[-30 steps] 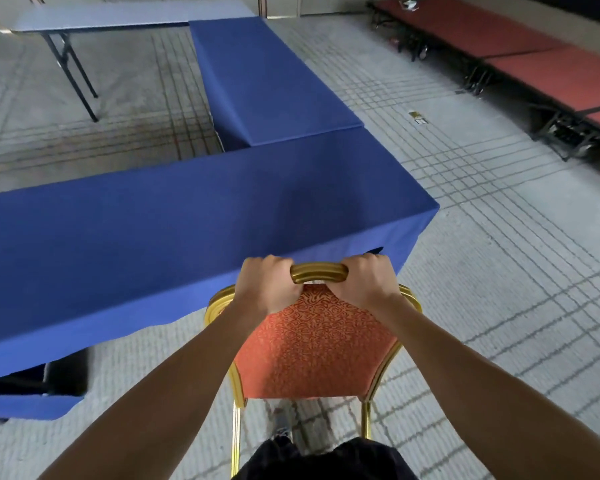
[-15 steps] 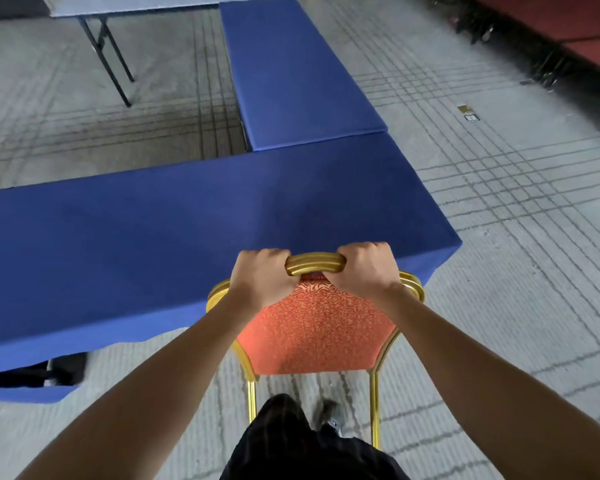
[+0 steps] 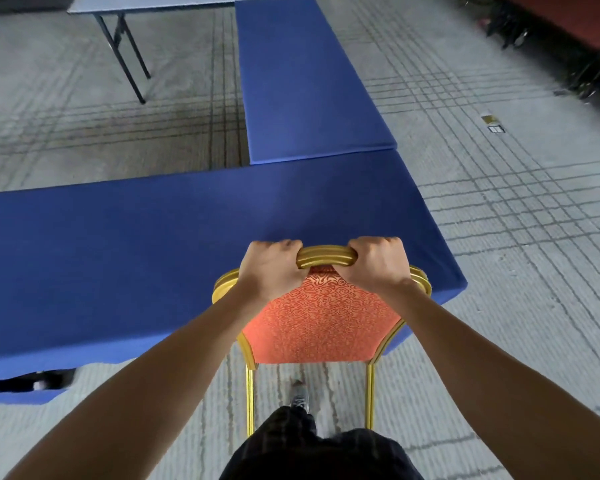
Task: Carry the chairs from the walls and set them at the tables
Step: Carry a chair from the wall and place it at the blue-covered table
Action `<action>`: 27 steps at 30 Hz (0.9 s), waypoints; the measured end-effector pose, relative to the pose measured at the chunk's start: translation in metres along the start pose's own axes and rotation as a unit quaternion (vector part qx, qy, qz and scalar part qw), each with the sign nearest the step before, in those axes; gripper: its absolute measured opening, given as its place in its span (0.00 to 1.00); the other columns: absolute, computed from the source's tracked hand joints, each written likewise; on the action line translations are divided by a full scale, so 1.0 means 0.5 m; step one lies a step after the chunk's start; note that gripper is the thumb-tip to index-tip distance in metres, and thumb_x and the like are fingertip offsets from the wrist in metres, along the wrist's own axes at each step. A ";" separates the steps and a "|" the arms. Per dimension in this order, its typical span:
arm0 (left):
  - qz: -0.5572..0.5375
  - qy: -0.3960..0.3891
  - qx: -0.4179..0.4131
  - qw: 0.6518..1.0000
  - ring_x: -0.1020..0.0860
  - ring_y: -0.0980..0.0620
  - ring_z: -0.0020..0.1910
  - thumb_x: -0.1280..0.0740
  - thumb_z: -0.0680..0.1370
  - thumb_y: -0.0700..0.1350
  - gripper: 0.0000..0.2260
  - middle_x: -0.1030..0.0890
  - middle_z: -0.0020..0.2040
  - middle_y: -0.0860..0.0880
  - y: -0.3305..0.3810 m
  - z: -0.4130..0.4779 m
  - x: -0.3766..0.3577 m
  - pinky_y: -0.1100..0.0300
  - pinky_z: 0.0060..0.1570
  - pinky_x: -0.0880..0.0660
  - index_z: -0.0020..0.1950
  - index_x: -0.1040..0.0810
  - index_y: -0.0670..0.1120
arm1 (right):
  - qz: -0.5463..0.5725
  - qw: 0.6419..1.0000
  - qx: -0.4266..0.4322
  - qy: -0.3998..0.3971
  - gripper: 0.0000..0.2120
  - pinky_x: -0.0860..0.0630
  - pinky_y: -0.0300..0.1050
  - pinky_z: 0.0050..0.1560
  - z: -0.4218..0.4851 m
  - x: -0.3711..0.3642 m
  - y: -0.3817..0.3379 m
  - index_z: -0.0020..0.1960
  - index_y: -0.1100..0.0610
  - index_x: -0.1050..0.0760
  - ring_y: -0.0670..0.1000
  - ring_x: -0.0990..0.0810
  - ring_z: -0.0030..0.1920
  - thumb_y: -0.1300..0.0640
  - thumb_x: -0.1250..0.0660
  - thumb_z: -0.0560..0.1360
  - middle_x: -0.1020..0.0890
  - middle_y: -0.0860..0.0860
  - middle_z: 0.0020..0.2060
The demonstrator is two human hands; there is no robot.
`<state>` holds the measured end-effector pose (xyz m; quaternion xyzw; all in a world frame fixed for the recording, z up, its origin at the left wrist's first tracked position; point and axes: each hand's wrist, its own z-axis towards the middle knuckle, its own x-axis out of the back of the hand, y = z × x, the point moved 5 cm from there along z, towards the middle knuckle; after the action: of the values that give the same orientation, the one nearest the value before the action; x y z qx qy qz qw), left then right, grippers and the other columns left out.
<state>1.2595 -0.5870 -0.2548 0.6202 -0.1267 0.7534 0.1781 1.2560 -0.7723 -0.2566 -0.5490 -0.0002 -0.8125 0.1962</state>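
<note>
Chair (image 3: 321, 317) nearer blue table (image 3: 153, 244) | both hands gripping top rail

I can read no text, label or number anywhere. A small card (image 3: 493, 124) lies on the floor (image 3: 520, 209) beyond the desk's (image 3: 118, 265) far right corner, too small to make out.
</note>
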 end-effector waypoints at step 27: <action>-0.213 -0.223 0.080 0.948 0.18 0.51 0.49 0.32 0.74 0.65 0.20 0.17 0.52 0.56 0.262 -0.469 -0.200 0.56 0.50 0.22 0.62 0.23 0.58 | 0.100 0.926 0.025 -0.362 0.12 0.25 0.44 0.50 -0.521 -0.080 -0.047 0.49 0.49 0.21 0.52 0.20 0.47 0.43 0.33 0.72 0.18 0.46 0.45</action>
<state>1.0118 -0.6198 -0.3954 0.7969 0.0325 0.5481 0.2519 1.0289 -0.7942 -0.3909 -0.7982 -0.0363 -0.5339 0.2767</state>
